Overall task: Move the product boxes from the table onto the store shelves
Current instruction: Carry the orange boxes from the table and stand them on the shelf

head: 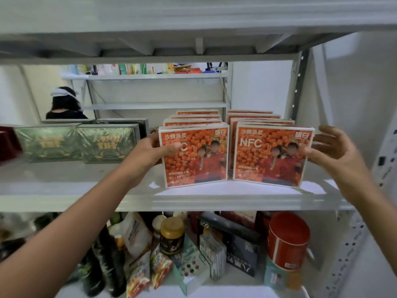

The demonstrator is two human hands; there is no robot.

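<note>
Gripping left box [202, 162] — left fingers [154, 141] clamped, right fingers [329, 131] spread beside right box [270, 157]

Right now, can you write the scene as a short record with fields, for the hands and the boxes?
shelf: white middle shelf
orange boxes: two rows, upright, side by side
left hand: grips left front box, thumb on its face
right hand: fingers spread, thumb at edge of right front box
same shelf, left: green boxes
</note>
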